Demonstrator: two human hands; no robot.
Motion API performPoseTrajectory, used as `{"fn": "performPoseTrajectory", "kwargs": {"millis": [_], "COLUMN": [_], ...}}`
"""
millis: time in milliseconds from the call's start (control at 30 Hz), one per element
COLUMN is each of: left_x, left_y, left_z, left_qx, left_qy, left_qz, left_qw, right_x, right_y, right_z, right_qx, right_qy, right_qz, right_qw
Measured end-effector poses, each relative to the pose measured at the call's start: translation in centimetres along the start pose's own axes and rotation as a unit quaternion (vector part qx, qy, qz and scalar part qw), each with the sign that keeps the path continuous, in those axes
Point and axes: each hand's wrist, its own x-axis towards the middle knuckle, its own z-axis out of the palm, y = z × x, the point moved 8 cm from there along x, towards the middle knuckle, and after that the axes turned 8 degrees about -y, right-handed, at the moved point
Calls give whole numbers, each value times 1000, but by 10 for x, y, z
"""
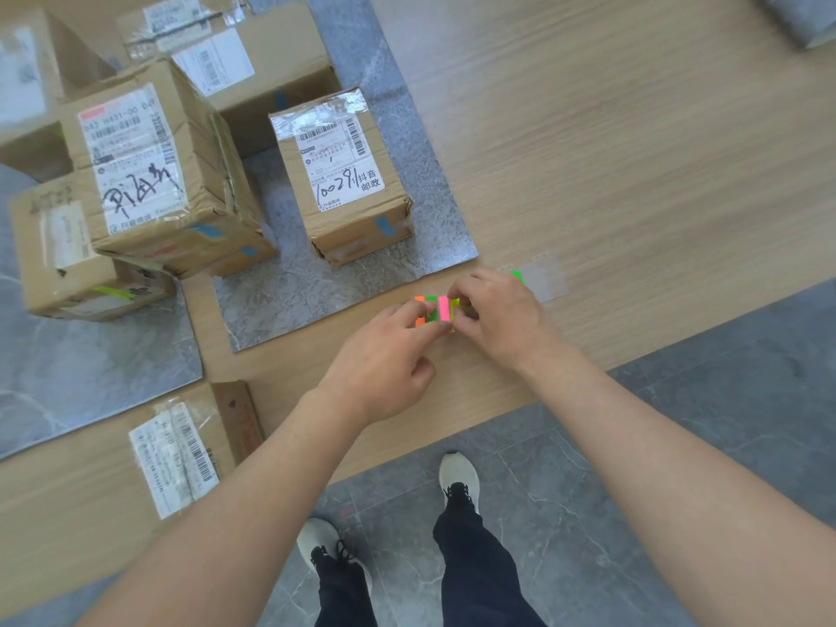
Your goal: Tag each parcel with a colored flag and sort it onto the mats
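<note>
Near table [633,174] edge | left hand [384,364] presses flag pad [444,309] | right hand [502,319] pinches it, fingers curled

Wood-look table [633,151]. Grey mat [316,300] at 10 o'clock, second mat [90,377] at 8, third mat's corner [805,15] at 1. One parcel [194,445] directly on wood at 7. Flag pad [441,310] at 6 near front edge, clear strip [547,282] just beside it at its 2.
</note>
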Motion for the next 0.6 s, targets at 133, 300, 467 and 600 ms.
{"fn": "performPoseTrajectory", "kwargs": {"millis": [133,300,467,600], "left_x": [-1,-2,-2,-2], "left_y": [1,1,2,3], "left_z": [10,13,13,14], "left_qx": [37,50,55,58], "left_qy": [-5,8,16,16], "left_qz": [-1,-2,-3,-11], "left_qw": [999,999,998,998], "right_x": [1,-2,-3,-18], "right_y": [0,1,16,29], "right_z": [-1,-6,-15,-34], "right_qx": [-9,19,101,190], "right_qy": [0,17,70,164], "right_qz": [-13,-14,70,138], "right_qw": [1000,1000,990,958]}}
